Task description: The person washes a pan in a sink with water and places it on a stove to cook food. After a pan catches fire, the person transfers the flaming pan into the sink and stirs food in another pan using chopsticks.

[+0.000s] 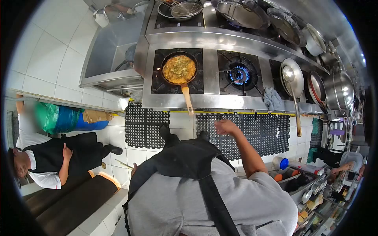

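Note:
My right hand hangs in front of the stove, over the black floor mat, its fingers loosely curled with nothing visible in them. Only a bit of my left hand shows beside my black apron, its fingers mostly hidden. On the left front burner sits a frying pan with a browned, omelette-like food spread across it. Its wooden handle juts out over the stove's front edge. Right of the pan, a lit burner shows a blue flame. A grey cloth lies at the front edge.
A wok with a ladle rests at the stove's right, beside more pans. Several pans stand on the back row. A steel sink is at the left. Another person in a black apron stands left; one is far right.

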Demonstrator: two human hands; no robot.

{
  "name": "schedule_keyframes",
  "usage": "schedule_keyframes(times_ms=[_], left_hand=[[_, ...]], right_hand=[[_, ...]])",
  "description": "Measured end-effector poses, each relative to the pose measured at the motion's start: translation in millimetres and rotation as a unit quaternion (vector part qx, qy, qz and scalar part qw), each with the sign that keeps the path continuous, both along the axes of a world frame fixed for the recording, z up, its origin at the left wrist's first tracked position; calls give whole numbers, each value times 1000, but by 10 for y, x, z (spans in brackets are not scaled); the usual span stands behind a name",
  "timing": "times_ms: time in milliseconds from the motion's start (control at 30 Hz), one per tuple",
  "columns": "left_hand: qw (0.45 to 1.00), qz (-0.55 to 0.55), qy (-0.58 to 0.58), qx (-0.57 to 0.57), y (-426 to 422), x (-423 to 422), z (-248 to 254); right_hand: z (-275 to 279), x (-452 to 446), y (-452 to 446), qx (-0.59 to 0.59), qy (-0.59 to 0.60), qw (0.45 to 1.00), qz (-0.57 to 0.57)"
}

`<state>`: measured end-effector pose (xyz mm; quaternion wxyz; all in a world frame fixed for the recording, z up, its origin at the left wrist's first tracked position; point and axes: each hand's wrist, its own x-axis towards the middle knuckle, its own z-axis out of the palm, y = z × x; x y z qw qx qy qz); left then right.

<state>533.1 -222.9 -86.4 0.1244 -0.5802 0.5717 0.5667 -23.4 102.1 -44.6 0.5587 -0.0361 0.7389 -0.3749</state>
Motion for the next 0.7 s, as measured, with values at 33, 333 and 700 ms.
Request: schedule_keyframes(times_ms=[33, 333, 700], left_hand=[[1000, -10, 7, -5, -14, 14, -54], [990, 119, -74, -23, 532, -507, 1051], [998, 47, -38, -18, 961, 164, 387]], right_hand=[[-34, -42, 145, 4, 27, 1000, -8], [-375, -1256, 1209, 74, 534, 817, -205], [106, -1819, 1600, 300, 658, 690, 30]])
